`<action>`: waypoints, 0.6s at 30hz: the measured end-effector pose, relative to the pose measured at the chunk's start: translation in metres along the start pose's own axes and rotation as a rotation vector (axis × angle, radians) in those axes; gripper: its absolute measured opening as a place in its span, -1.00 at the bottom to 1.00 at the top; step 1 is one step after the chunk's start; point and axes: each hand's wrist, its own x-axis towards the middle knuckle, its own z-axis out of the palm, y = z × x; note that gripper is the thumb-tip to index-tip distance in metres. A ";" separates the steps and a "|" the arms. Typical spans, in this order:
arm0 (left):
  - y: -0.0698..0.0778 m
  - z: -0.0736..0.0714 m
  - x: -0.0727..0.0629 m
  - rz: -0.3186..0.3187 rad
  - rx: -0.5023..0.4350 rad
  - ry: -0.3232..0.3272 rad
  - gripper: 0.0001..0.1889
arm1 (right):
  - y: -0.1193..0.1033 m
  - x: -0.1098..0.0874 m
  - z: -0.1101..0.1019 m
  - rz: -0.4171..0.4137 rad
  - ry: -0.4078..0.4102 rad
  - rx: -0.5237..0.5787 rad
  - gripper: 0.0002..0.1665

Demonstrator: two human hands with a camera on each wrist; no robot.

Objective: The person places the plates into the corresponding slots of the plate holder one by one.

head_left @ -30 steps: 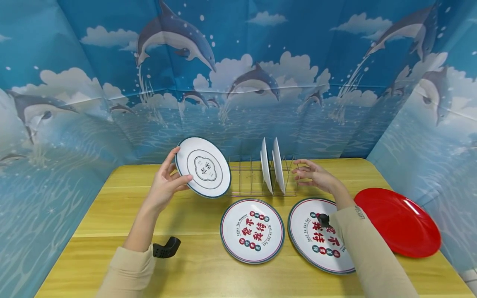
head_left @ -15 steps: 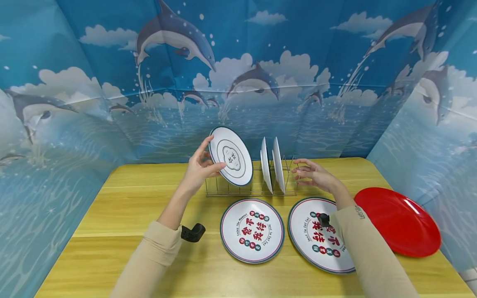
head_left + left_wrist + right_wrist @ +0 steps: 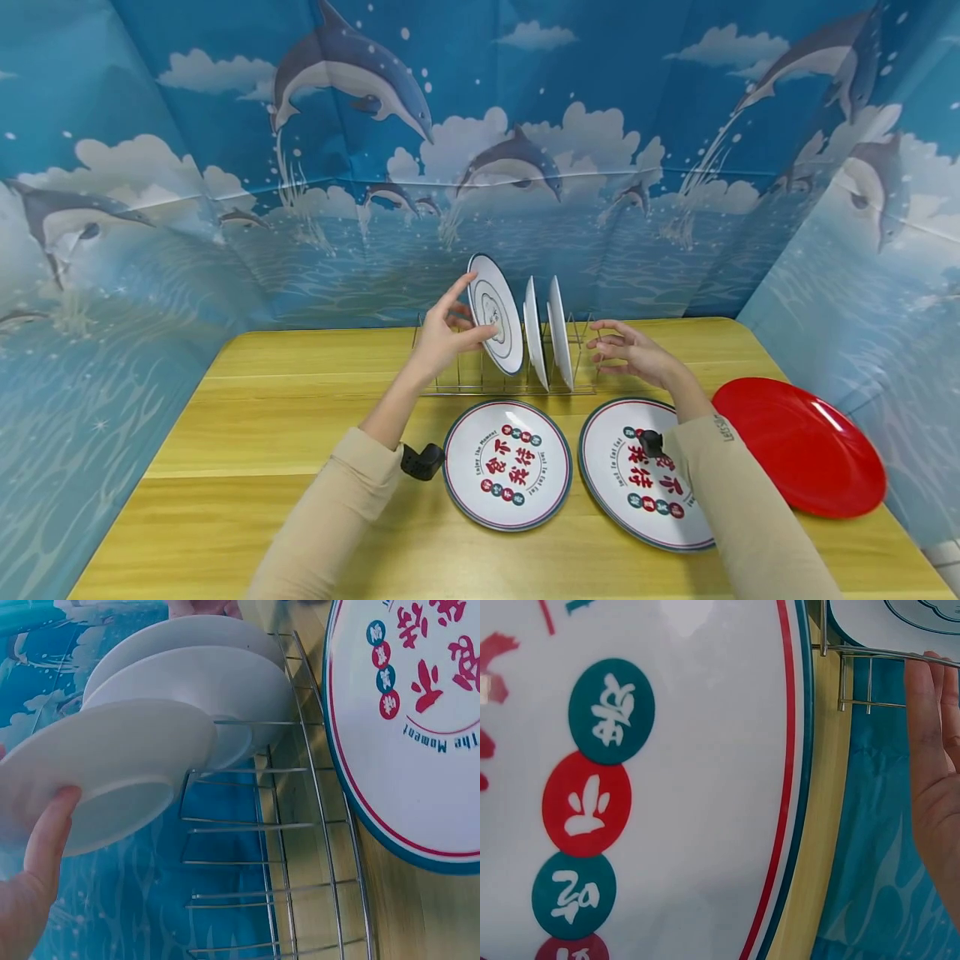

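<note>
My left hand (image 3: 438, 342) pinches a white dark-rimmed plate (image 3: 507, 325) between thumb and fingers. The plate tilts over the wire dish rack (image 3: 465, 393), left of two plates that stand on edge in the slots, the nearer one (image 3: 533, 342) and the farther one (image 3: 560, 342). In the left wrist view the thumb (image 3: 52, 832) presses the held plate's underside, whose lower edge overlaps the rack wires. At the rack's right end is my right hand (image 3: 633, 354), fingers loosely bent. The right wrist view has its fingertips right at the end wire (image 3: 885, 654).
A printed plate (image 3: 508, 465) lies flat in front of the rack. Beside it, a larger printed plate (image 3: 637, 475) is partly covered by the right sleeve. A red oval platter (image 3: 802, 442) is at the far right, and a dolphin-print backdrop (image 3: 480, 167) rises behind the wooden table (image 3: 247, 433).
My left hand has carried the plate rightward to the rack, first rising a little, and turned it more edge-on beside the standing plates. My right hand has stayed at the rack's end.
</note>
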 end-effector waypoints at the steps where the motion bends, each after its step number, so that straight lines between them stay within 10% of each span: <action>1: 0.000 0.002 0.001 0.003 0.011 0.000 -0.20 | 0.000 0.000 0.000 -0.002 -0.002 -0.001 -0.33; 18: -0.023 0.034 0.016 -0.054 0.182 0.019 -0.27 | 0.000 0.000 0.000 -0.003 -0.003 0.002 -0.39</action>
